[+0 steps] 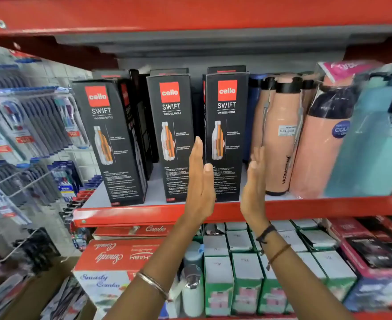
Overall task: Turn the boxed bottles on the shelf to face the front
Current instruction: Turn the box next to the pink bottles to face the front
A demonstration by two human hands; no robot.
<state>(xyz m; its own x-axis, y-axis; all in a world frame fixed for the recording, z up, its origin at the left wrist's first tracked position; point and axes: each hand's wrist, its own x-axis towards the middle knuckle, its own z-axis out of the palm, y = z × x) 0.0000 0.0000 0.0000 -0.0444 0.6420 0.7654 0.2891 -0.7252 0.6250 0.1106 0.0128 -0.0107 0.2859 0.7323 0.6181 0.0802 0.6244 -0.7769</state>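
1. Head view: Both hands are flat and open, grasping nothing, flanking the right box (225, 135) at the shelf (144, 213) front. The left hand (199, 181) stands at its left edge, the right hand (255, 181) just beside its right edge.
2. Risk: a hard squeeze or twist could tip the tall box, or knock the peach bottles (280, 135) close on its right.
3. The middle box (170, 135) and left box (112, 142) stand apart, the left one angled.

Flat hands flank right boxed bottle (225, 135) on shelf (144, 213).
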